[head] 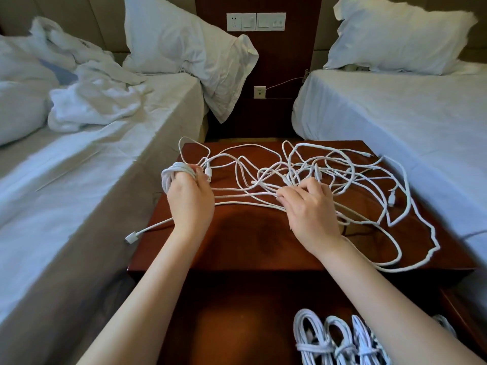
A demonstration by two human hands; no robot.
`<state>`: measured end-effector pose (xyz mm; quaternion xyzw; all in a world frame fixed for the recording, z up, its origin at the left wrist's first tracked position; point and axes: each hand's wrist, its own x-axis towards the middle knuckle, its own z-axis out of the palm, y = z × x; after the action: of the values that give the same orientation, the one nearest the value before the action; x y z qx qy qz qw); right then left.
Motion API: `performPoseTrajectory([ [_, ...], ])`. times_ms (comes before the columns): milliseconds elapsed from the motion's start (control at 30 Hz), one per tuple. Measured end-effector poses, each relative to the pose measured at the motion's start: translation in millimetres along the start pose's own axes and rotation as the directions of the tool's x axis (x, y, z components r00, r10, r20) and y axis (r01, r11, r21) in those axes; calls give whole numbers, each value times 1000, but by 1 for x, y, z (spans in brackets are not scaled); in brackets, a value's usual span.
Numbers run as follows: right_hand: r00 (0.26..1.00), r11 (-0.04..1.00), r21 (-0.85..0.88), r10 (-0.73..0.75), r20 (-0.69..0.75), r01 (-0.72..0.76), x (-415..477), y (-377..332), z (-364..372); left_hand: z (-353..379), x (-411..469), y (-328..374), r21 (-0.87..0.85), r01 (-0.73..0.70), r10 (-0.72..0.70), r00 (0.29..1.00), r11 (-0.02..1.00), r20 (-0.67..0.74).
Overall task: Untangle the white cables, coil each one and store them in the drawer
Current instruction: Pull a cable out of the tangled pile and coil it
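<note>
Left hand [190, 198] grips a part-wound coil [171, 177]; right hand [308, 206] pinches limp, light tangled cables [316, 169]; best held near a free plug.

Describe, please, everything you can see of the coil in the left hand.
The coil is a bundle of several loops of smooth white cable. The left hand grips it, fingers curled through the loops, over the far left corner of the nightstand. A strand leaves it to the right and runs into the tangle spread on the top. A USB plug shows by the thumb; whether it is this cable's end cannot be told.
</note>
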<state>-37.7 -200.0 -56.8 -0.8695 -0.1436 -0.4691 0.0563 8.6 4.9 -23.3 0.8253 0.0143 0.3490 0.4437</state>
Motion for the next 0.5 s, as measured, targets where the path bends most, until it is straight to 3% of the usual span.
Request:
performPoseTrajectory([
  [100, 997, 999, 21, 44, -67, -43, 1, 1, -2, -4, -7, 7, 223, -211, 179, 972, 952, 152],
  [267, 988, 994, 21, 111, -105, -110, 1, 2, -2, -11, -18, 13, 269, -450, 330, 859, 852, 391],
  [400, 980, 990, 26, 141, -140, -139, 0, 2, 0, -7, -27, 18, 212, -340, 156, 791, 916, 592],
  [500, 971, 985, 36, 174, -161, -171, 0, 2, 0, -9, -29, 29, 15, -89, 45, 627, 996, 778],
])
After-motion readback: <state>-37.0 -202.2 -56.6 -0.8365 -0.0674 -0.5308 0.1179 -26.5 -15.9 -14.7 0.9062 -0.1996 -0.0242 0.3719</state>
